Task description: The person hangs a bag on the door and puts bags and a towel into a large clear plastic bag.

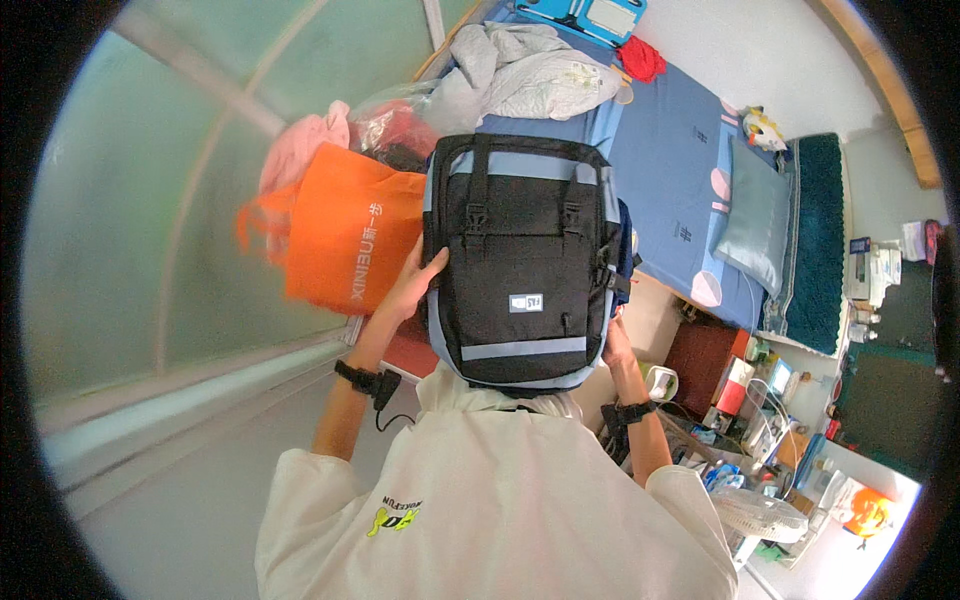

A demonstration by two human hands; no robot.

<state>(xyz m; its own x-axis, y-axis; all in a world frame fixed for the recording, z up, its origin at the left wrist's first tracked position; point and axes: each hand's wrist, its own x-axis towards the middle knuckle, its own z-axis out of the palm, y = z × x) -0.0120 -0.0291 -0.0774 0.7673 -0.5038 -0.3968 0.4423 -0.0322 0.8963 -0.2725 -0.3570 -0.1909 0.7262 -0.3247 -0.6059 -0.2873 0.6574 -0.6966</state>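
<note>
Fingers (436, 263) hold a black backpack (525, 265) with grey-blue trim (525, 348) and buckled straps (478, 205).

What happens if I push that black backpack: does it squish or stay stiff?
The backpack probably keeps its boxy shape, since its front looks flat. Being fabric, it might dent a little. Its buckled straps likely won't flap much.

Backpack: black, boxy with rounded corners, grey-blue trim along its ends and sides (515, 270)
Front panel: facing the camera, a small white-and-blue rectangular label below its middle, a grey-blue band near the wearer's end
Straps: two black ones running lengthwise over the far half, each with a black buckle
Pose: long axis pointing away from the wearer, held between both hands
Place: before the wearer's chest, overlapping the bed's (655, 190) near-left part in view
</note>
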